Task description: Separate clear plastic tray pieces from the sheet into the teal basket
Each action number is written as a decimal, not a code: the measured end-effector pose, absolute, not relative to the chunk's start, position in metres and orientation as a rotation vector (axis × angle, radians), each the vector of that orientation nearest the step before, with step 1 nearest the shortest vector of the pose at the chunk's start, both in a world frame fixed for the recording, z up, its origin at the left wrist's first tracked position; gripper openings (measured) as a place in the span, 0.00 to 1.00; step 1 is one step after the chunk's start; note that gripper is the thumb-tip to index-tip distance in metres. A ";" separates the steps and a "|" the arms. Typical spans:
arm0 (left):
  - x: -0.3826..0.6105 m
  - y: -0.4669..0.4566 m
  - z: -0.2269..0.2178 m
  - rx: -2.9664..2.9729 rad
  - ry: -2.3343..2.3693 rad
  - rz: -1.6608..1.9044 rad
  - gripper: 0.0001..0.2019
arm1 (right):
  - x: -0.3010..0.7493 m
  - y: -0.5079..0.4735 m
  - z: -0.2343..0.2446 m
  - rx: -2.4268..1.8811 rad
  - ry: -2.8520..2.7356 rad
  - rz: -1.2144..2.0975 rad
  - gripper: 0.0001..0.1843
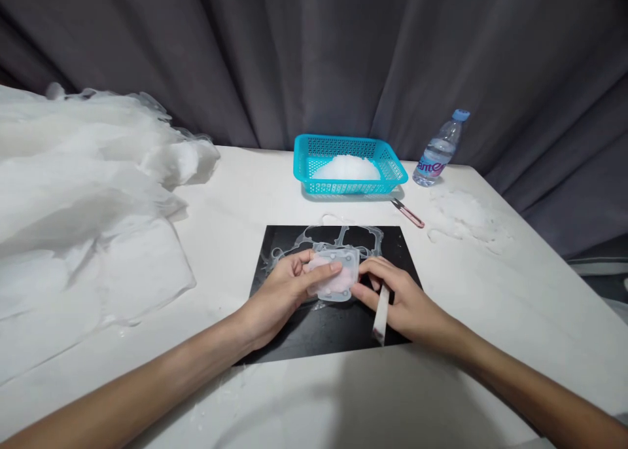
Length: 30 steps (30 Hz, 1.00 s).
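Note:
My left hand (284, 288) is closed on a small clear, rubbery moulded piece (336, 275), thumb on top, over a black mat (324, 331). My right hand (400, 295) pinches that piece's right edge with its fingertips while a slim white tool (381, 315) lies gripped against its palm, pointing toward me. A thin translucent frame of trimmed-off material (338, 239) lies on the mat just beyond the piece.
A turquoise mesh basket (392, 167) with a white heap of clear pieces stands behind the mat. Pink-handled small scissors (408, 215) lie to its right, then a water bottle (439, 151) and scattered clear scraps (466, 213). A big pile of translucent sheets (83, 194) fills the left.

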State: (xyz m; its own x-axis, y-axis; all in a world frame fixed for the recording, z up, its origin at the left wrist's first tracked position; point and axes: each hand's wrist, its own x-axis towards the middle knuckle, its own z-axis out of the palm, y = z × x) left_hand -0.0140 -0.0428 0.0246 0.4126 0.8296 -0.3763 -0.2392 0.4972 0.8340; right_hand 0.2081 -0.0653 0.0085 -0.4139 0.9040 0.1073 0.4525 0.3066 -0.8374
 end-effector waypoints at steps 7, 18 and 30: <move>-0.014 -0.046 0.022 0.829 0.903 0.768 0.17 | 0.207 -0.067 0.013 -1.181 -1.939 1.036 0.05; -0.014 -0.052 0.013 0.868 0.897 0.760 0.21 | 0.208 -0.065 0.014 -1.125 -2.029 0.879 0.07; -0.012 -0.054 0.011 0.947 0.957 0.788 0.20 | 0.214 -0.062 0.020 -1.163 -1.905 1.079 0.08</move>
State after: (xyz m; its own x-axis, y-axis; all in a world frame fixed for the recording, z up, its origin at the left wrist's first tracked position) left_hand -0.0117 -0.0541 0.0109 0.3755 0.8734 -0.3102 -0.1362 0.3830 0.9136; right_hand 0.2141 -0.0618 0.0197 -0.3950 0.9124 0.1073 0.3769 0.2674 -0.8868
